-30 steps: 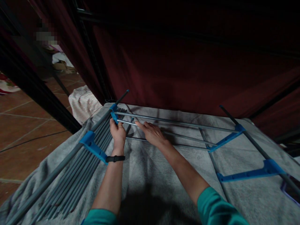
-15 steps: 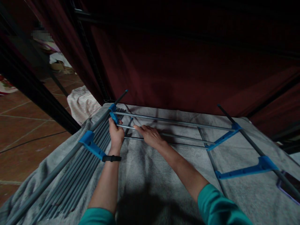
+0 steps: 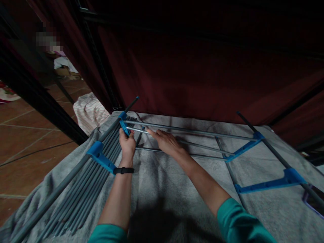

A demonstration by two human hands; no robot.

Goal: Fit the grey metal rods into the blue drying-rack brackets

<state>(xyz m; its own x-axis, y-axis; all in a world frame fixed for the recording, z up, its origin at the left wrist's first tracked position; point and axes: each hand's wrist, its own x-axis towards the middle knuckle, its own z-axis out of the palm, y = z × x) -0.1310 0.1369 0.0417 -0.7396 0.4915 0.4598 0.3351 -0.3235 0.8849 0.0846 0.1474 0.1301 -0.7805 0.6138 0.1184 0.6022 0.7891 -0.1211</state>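
A frame of grey metal tubes with blue plastic brackets lies on a grey cloth (image 3: 152,195). My left hand (image 3: 128,145) grips the far left blue bracket (image 3: 124,125), thumb on one side and fingers around it. My right hand (image 3: 167,142) is closed around a thin grey rod (image 3: 138,129), its index finger stretched along it toward that bracket. The rod's left end meets the bracket; its other end is at the far right bracket (image 3: 244,148). Another crossbar (image 3: 189,129) runs behind it and a lower one (image 3: 207,156) in front.
Several loose grey rods (image 3: 83,192) lie beside the left pole (image 3: 63,180). Nearer brackets stick out on the left (image 3: 102,159) and right (image 3: 268,185). A dark flat object with a purple edge (image 3: 314,200) lies under the right pole (image 3: 277,154). Dark red curtain (image 3: 189,81) hangs behind.
My right hand has shifted slightly right, and its index finger is now more extended along the rod. My left hand stays on the bracket; the whole view has shifted a little.
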